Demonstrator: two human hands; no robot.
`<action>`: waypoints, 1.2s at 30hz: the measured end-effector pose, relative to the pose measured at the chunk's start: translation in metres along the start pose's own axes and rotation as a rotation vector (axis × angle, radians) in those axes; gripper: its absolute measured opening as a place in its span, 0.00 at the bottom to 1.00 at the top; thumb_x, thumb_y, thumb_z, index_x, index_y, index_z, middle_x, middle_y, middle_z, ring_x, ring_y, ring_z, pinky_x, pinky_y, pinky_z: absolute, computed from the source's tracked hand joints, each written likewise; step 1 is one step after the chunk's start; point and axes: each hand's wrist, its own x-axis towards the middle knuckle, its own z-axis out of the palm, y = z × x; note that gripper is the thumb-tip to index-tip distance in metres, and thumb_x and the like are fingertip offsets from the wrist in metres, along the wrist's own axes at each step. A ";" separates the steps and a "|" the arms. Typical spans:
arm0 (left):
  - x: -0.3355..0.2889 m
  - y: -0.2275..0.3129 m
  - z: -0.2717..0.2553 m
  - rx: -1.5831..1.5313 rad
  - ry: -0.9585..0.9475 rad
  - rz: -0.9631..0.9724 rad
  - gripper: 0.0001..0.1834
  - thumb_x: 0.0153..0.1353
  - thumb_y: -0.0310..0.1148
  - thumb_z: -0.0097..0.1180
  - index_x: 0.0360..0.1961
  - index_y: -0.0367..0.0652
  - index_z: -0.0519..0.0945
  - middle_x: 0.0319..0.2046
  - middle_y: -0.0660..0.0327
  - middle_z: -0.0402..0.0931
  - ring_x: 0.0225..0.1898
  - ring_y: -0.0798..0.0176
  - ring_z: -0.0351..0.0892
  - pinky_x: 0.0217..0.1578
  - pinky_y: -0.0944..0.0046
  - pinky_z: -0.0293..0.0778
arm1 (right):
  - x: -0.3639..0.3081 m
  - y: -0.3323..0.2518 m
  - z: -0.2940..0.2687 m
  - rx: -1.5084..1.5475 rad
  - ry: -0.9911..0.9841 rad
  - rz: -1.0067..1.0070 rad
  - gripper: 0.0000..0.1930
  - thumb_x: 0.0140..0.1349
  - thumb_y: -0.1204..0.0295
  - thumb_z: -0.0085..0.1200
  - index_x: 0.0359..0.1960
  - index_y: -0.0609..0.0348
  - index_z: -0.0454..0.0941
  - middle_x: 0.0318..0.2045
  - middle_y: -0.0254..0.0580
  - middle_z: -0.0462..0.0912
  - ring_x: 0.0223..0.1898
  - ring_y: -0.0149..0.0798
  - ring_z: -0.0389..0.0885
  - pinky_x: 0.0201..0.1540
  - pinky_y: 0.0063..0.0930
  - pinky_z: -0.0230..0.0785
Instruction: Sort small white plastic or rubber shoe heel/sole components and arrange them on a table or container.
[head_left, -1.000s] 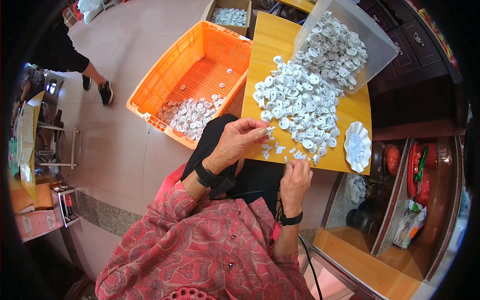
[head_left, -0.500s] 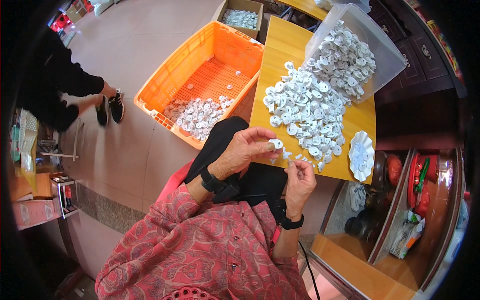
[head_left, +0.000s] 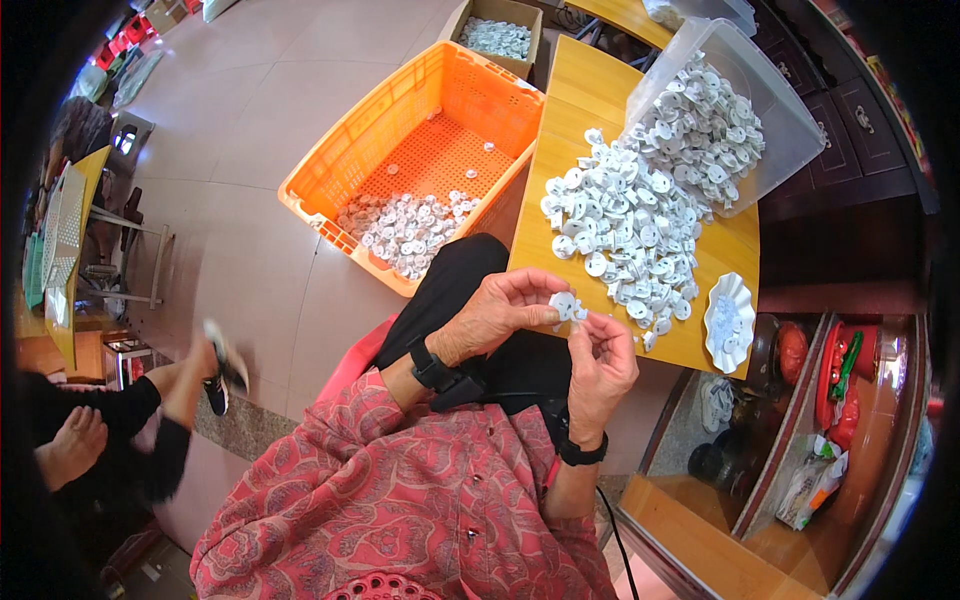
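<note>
Between thumb and fingers, my left hand pinches a small round white plastic piece with dark holes. My right hand meets it from the right, thumb and forefinger pressed together at its edge. A tiny pale bit shows at those fingertips, too small to name. Just beyond the hands, a large heap of similar white pieces covers much of the yellow wooden table. More spill out of a clear plastic bin tipped on its side. A white scalloped dish at the table's right corner holds small translucent bits.
Left of the table stands an orange crate with white pieces gathered at its near end. A cardboard box of pieces is behind. Another person's legs and hand appear at far left. Open shelves stand at right.
My right hand has risen from the table's edge to the white piece in my left hand. The other person has moved nearer at the left. The view has shifted slightly.
</note>
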 end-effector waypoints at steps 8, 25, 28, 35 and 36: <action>-0.005 0.008 0.004 0.129 0.024 -0.058 0.18 0.63 0.24 0.62 0.55 0.36 0.80 0.45 0.57 0.83 0.45 0.67 0.83 0.37 0.72 0.80 | 0.002 -0.006 0.004 -0.244 -0.032 -0.160 0.08 0.59 0.81 0.61 0.40 0.65 0.80 0.31 0.41 0.85 0.33 0.31 0.84 0.40 0.27 0.76; -0.007 0.019 0.007 0.312 -0.044 -0.021 0.15 0.64 0.28 0.62 0.52 0.39 0.82 0.42 0.64 0.83 0.32 0.78 0.79 0.18 0.77 0.69 | 0.006 -0.014 0.002 -0.503 -0.150 -0.357 0.09 0.56 0.83 0.60 0.38 0.62 0.78 0.28 0.42 0.80 0.29 0.42 0.79 0.35 0.35 0.72; -0.008 0.028 0.013 0.394 -0.060 -0.085 0.15 0.62 0.26 0.63 0.50 0.38 0.83 0.44 0.61 0.83 0.46 0.71 0.80 0.49 0.69 0.76 | 0.007 -0.014 0.001 -0.528 -0.168 -0.365 0.09 0.55 0.83 0.60 0.38 0.62 0.78 0.28 0.42 0.79 0.28 0.43 0.77 0.35 0.37 0.71; -0.009 0.028 0.011 0.467 -0.087 -0.059 0.14 0.62 0.27 0.63 0.49 0.39 0.84 0.43 0.62 0.83 0.45 0.72 0.78 0.48 0.69 0.75 | 0.006 -0.012 0.003 -0.528 -0.189 -0.355 0.09 0.56 0.83 0.58 0.39 0.62 0.77 0.26 0.43 0.78 0.26 0.43 0.76 0.33 0.37 0.70; -0.009 0.027 0.011 0.476 -0.095 -0.038 0.14 0.62 0.28 0.63 0.49 0.39 0.84 0.43 0.63 0.83 0.45 0.72 0.78 0.47 0.70 0.75 | 0.006 -0.012 0.003 -0.528 -0.189 -0.355 0.09 0.56 0.83 0.58 0.39 0.62 0.77 0.26 0.43 0.78 0.26 0.43 0.76 0.33 0.37 0.70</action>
